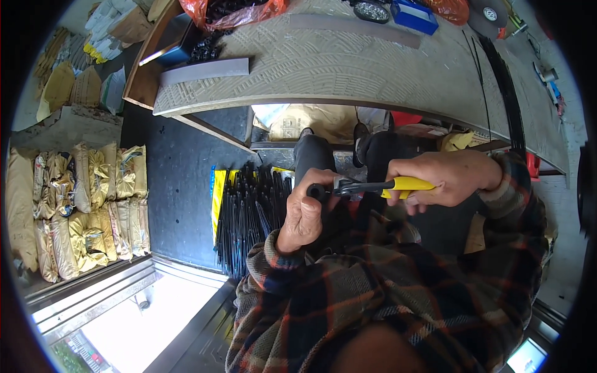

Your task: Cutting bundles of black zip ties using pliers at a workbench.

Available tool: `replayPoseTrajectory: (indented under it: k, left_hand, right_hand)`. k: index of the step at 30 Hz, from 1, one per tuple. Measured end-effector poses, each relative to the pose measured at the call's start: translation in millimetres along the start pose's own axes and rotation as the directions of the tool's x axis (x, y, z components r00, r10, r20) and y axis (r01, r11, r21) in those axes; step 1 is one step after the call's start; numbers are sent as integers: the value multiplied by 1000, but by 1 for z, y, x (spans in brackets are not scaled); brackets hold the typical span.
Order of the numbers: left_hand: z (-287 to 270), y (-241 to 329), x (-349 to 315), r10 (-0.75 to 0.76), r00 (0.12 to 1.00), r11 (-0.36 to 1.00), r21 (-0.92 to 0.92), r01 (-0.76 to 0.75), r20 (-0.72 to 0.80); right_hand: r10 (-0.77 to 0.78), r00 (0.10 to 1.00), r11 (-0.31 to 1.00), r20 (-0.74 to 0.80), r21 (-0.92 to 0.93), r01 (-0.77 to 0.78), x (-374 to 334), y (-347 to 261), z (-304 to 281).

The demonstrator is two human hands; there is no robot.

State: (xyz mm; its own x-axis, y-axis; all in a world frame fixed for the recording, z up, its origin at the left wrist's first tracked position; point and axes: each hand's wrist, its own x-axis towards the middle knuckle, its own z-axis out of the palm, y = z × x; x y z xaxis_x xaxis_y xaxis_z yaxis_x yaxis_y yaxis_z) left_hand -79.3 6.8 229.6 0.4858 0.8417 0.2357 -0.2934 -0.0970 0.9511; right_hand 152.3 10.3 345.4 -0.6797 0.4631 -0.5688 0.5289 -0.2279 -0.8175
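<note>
My right hand (444, 179) is closed round the yellow handles of a pair of pliers (413, 184). The dark jaws of the pliers point left, to my left hand (305, 208), and reach its fingertips. Between the thumb and fingers of that hand is a small black round piece (317, 191) with a hollow-looking end. A bit of something clear or shiny shows beside the jaws; I cannot make out what it is. Both hands are above my lap, and the fingers hide part of where the jaws meet the piece.
Ahead stands a grey worktable (336, 68) with a flat grey strip (205, 71), a blue box (415, 17) and an orange-red bag (233, 13). Thin black rods (249, 217) lie bundled on the floor at left. Brown packages (93, 205) are stacked beyond. Long black strands (507, 93) hang over the table's right side.
</note>
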Motion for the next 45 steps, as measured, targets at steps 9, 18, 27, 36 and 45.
replayPoseTrajectory:
  k: [9,18,27,36,45]
  left_hand:
    - [11,-5,-3,37,998,996,74,-41,46]
    - [-108,92,-48,596,337,786,446,-427,-728]
    - [-119,68,-62,694,618,634,721,-280,-370]
    - [-205,-211,-61,-199,852,-12,870,493,-485]
    - [-87,-192,-3,-87,996,209,977,47,-29]
  right_hand:
    - [-23,999,914,35,-404,35,-6,-7,-11]
    - [-274,565,541,-779,-610,-579,39,90,-78]
    - [-507,339,512,-792,-594,-621,-30,166,-106]
    - [-285,77,395,-955,-190,-899,-137,267,-92]
    - [-42,-314,484,-948,256,-837,-183,313,-119]
